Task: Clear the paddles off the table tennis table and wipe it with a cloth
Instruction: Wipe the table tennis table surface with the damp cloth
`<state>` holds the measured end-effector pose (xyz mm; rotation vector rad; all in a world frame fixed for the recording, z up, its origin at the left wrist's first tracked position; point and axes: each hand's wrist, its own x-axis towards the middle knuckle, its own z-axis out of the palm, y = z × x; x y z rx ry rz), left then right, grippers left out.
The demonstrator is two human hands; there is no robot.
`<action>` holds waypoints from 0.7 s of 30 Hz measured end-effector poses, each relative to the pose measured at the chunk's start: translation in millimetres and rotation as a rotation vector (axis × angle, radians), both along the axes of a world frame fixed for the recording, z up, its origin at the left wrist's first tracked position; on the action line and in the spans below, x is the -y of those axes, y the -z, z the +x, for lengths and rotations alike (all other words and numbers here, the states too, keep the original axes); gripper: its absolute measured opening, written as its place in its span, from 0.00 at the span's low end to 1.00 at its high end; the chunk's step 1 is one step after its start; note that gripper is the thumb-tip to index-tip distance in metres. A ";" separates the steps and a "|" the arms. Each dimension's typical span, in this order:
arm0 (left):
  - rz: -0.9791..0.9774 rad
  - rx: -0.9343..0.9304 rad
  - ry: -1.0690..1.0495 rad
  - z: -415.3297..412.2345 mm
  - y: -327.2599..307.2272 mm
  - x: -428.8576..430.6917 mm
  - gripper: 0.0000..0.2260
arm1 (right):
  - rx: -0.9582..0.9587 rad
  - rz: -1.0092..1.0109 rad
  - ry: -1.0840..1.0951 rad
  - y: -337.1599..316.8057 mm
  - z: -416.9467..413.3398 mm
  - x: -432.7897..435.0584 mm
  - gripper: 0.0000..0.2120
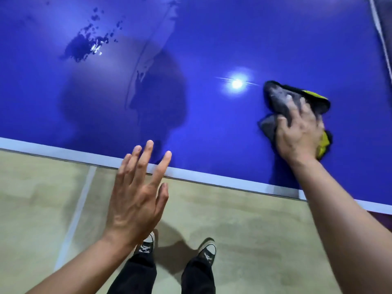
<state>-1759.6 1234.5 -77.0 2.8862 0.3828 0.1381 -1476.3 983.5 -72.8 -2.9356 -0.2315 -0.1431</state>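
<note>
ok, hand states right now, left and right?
Left hand: open, fingers straight, holding nothing, over the edge of the table.
Right hand: open, fingers spread, pressing the cloth onto the table.

There is one blue table (pixel 212 39). One cloth (pixel 280 98), grey and yellow, lies on it by the near edge, toward the right. Two hands show: one left hand (pixel 135 194) over the near edge and one right hand (pixel 299 134) resting on the cloth. One splash of water (pixel 82 46) lies far left. Two shoes are on the floor: a left shoe (pixel 147 245) and a right shoe (pixel 207 251).
</note>
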 end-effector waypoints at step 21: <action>0.008 0.026 0.163 -35.2 -1.0 23.9 0.30 | -0.101 0.053 -0.428 4.0 -112.3 -181.0 0.28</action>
